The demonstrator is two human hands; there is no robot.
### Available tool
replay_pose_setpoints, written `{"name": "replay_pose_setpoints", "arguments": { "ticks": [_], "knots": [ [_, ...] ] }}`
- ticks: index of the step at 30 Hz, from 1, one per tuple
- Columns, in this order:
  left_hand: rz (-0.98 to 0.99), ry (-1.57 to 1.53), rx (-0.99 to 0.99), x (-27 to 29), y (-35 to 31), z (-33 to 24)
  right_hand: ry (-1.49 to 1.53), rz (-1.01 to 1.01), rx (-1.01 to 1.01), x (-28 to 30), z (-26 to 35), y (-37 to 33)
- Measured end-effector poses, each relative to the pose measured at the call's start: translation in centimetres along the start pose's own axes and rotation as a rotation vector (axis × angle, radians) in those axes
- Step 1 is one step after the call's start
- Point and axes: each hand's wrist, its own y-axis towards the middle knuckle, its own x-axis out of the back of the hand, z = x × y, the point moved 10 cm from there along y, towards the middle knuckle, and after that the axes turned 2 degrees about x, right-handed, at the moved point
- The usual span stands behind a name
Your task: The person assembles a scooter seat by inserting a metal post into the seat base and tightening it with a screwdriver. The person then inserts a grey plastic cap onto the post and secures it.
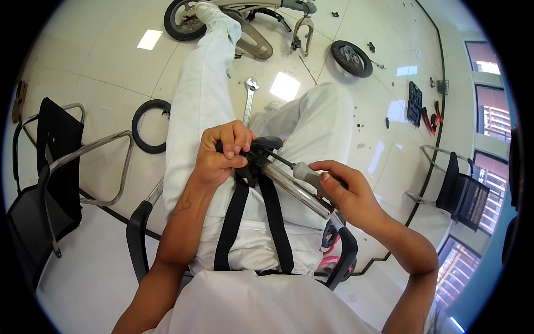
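Observation:
My left hand is closed around a black fitting at the upper end of a shiny metal tube, held over my lap. A screwdriver with a grey handle is gripped in my right hand. Its shaft runs leftward to the black fitting, and the tip is hidden there. The tube slants down to the right, beneath the screwdriver. Two black straps run from the fitting area down over my white trousers.
An adjustable wrench lies on the tiled floor between my legs. Beyond are a partly dismantled bike, a loose wheel and a tyre. A black tool case and red-handled tools lie right. Chairs stand either side.

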Motion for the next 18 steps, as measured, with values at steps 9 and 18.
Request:
{"name": "replay_pose_setpoints", "arguments": {
  "ticks": [9, 18],
  "knots": [
    [-0.006, -0.012, 0.001, 0.4, 0.4, 0.0, 0.409, 0.065, -0.243, -0.2, -2.4, 0.7],
    [0.013, 0.002, -0.034, 1.6, 0.2, 0.7, 0.231, 0.005, -0.202, 0.8, -2.5, 2.0]
  ]
}}
